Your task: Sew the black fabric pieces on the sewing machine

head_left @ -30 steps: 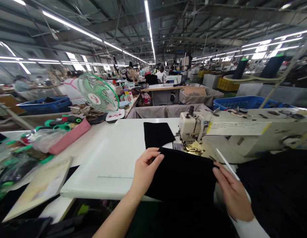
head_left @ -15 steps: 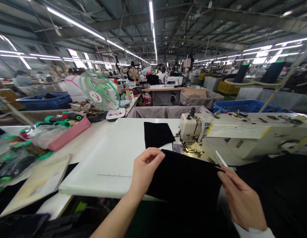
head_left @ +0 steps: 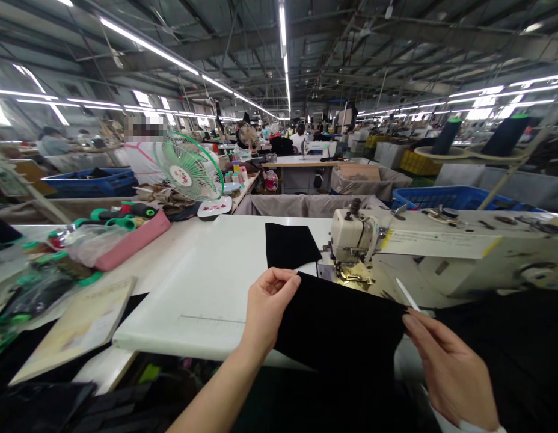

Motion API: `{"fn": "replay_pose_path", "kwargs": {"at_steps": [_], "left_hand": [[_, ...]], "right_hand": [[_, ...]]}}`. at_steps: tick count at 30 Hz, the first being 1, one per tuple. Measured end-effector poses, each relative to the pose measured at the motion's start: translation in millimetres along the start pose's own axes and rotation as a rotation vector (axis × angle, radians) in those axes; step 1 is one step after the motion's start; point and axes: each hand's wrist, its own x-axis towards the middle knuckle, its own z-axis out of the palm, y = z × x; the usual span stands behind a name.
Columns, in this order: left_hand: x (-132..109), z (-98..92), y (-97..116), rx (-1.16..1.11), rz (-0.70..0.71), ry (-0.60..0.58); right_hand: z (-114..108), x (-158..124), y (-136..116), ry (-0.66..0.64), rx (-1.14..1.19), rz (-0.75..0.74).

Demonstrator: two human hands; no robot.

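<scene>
From the head view, taking the held cloth as the dial's centre, I see two bare hands sharing one black cloth (head_left: 342, 325), which spans the gap between them in front of the sewing machine. The left hand (head_left: 272, 300), at nine to ten o'clock, pinches its upper left corner between thumb and forefinger. The right hand (head_left: 457, 367), between three and four, grips the upper right corner the same way. One white stick (head_left: 407, 293) pokes out at two o'clock, just beyond the right fingertips; whether they touch it I can't tell.

One second black piece (head_left: 290, 243) lies flat on the white table (head_left: 189, 282) near eleven o'clock. The head of one sewing machine (head_left: 353, 237) stands at twelve, its arm running toward two. One heap of dark fabric (head_left: 513, 355) sits at three.

Farther round, one booklet (head_left: 80, 331) lies at nine, one pink box (head_left: 134, 243) between nine and ten, and one green fan (head_left: 189, 165) at ten. Two thread cones (head_left: 448, 137) stand between one and two, above one blue basket (head_left: 441, 195).
</scene>
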Motion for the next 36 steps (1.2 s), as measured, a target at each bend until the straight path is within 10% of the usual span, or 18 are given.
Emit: {"fn": "replay_pose_path", "kwargs": {"at_steps": [16, 27, 36], "left_hand": [[-0.7, 2.2, -0.2, 0.081, 0.124, 0.033], [14.7, -3.6, -8.2, -0.077, -0.029, 0.105], [17.3, -1.5, -1.9, -0.121, -0.142, 0.157]], "right_hand": [[1.4, 3.1, 5.8, -0.016, -0.012, -0.036], [11.3, 0.6, -16.8, -0.115, -0.087, -0.324], [20.6, 2.5, -19.2, -0.117, 0.059, -0.194]]}}
